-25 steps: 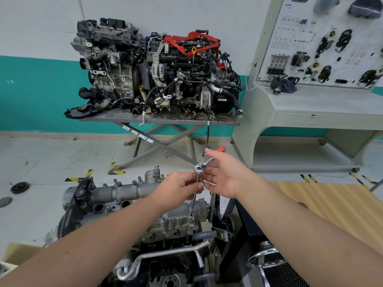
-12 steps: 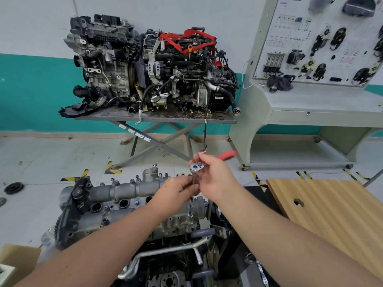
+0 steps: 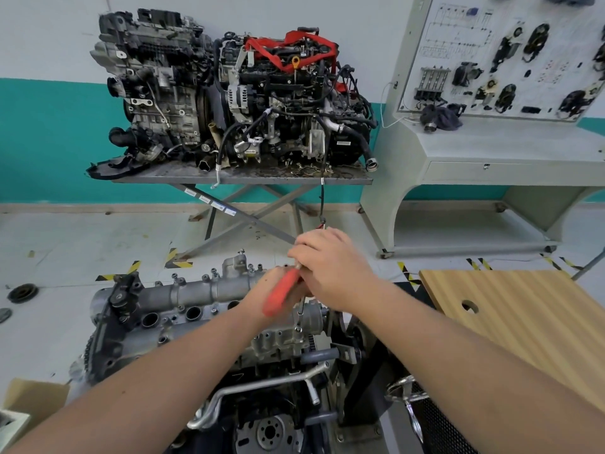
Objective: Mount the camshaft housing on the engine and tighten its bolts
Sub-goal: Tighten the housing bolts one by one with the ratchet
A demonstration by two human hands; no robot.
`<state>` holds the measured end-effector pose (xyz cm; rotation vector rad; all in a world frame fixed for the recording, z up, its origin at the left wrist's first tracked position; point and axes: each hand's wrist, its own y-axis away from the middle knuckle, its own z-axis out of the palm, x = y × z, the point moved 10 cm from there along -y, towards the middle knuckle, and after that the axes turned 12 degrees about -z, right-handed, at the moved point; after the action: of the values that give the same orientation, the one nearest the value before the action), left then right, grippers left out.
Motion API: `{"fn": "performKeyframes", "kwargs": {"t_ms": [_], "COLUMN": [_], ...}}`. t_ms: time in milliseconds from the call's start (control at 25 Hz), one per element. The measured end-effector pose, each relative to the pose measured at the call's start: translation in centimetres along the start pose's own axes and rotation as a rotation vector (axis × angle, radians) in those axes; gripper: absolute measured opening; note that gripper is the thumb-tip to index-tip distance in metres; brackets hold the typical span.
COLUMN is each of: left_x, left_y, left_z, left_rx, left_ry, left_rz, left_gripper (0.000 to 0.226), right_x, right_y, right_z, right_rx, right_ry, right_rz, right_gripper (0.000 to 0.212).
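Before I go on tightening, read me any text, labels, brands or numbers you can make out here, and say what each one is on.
None can be read.
White-and-blue stickers on the scissor stand's leg: too small.
Printed diagram on the training board: blurred.
Label on the right-hand background engine: too small.
Camshaft housing and ratchet: no markings visible.

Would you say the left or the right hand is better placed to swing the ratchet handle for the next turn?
Probably the left hand: the ratchet's red handle lies across it, angled toward that side. The right hand covers the ratchet's head above the extension, suited to steadying.
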<state>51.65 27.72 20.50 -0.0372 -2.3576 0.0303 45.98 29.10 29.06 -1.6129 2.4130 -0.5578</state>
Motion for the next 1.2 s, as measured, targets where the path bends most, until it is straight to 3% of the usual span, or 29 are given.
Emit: {"fn": "performKeyframes", "kwargs": {"t_ms": [80,160,240,320,400,480,560,680,760,880,1040,1120,1200], "left_x": [-1.5,-2.7,-4.3,-5.6,-6.6,-7.0,-7.1,-6.8,-6.6,-6.8,-7.1,-7.4,-7.8], "left_y": [-0.4,-0.3,0.0,0.4,0.8,1.1,1.1,0.8,0.6,0.6,0.5,0.5,0.8], "left_z": [0.4,1.2,2.5,3.5,4.3,4.6,4.7,4.8,4.8,5.0,5.1,5.4,5.7], "left_rx": [0.002,-0.027,-0.111,-0.181,-0.217,-0.226,-0.224,-0.226,-0.220,-0.214,-0.194,-0.221,-0.266], "left_ry": [0.082,0.098,0.089,0.054,0.025,-0.005,-0.023,-0.077,-0.103,-0.108,-0.093,-0.026,0.028], "left_rz": [-0.100,-0.146,-0.198,-0.238,-0.264,-0.262,-0.249,-0.223,-0.204,-0.205,-0.230,-0.258,-0.307], "left_gripper": [0.024,0.021,0.028,0.034,0.040,0.040,0.039,0.039,0.037,0.036,0.036,0.031,0.027], "right_x": [0.4,0.9,1.8,3.2,3.1,2.1,1.8,2.6,2.8,2.6,0.8,-0.6,-0.4], "right_y": [-1.2,-2.4,-3.1,-2.5,-0.8,0.3,0.9,1.9,2.7,3.5,1.4,0.1,-1.0], "right_z": [1.0,1.7,2.1,2.8,4.4,6.1,7.0,6.9,6.4,5.4,1.7,0.6,1.2], "right_rx": [-0.234,-0.368,-0.411,-0.353,-0.138,0.165,0.463,0.842,0.895,0.634,0.468,0.263,-0.046], "right_ry": [0.110,0.060,-0.124,-0.506,-1.092,-1.550,-1.805,-1.908,-1.777,-1.218,-0.675,-0.171,0.029], "right_rz": [0.013,0.084,0.215,0.472,0.810,1.026,1.089,1.019,0.919,0.760,0.259,0.038,-0.016], "right_gripper": [0.036,0.039,0.038,0.031,0.017,0.008,0.011,0.023,0.014,0.022,0.041,0.041,0.045]}}
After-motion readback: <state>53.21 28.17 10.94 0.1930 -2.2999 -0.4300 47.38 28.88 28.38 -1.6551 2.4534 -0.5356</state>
